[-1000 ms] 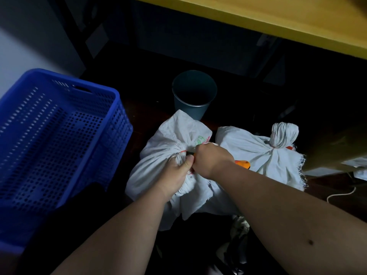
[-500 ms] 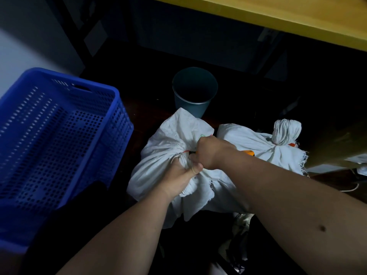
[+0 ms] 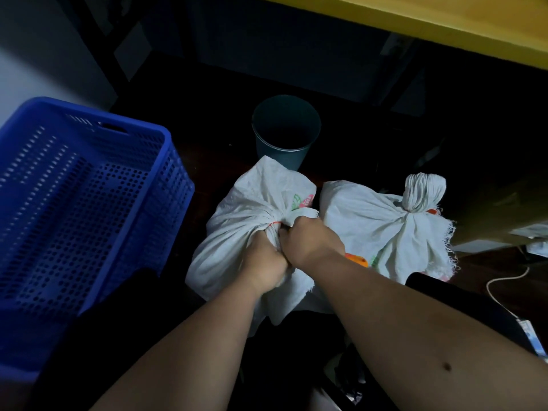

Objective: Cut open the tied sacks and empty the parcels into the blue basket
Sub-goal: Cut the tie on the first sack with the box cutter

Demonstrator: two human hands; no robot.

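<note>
- At the gathered neck of the nearer white sack [image 3: 237, 229], my left hand [image 3: 265, 264] has its fingers curled tight round the bunched cloth.
- Pressed right against that hand, my right hand [image 3: 311, 241] is closed in a fist at the same neck, and an orange handle [image 3: 357, 259] pokes out behind its wrist; I cannot tell what tool it belongs to.
- Just beyond the knuckles of both hands, a thin orange tie [image 3: 274, 223] shows round the neck, with a bit of green and pink print on the cloth above it.
- To the right of the grip, the 2nd white sack [image 3: 370, 221] lies touching the 1st one, its topknot [image 3: 424, 192] standing upright and knotted.
- To the left of the grip, well apart from the sacks, the blue basket [image 3: 166, 185] sits with its perforated walls showing; I see no parcels in the part that shows.
- Beyond the grip, just behind the nearer sack, stands a dark round bin [image 3: 286, 130].
- Far above that, a yellow tabletop [image 3: 444, 22] crosses the upper right corner.
- To the right of my right forearm, a pale cord [image 3: 504, 280] lies on the dark floor.
</note>
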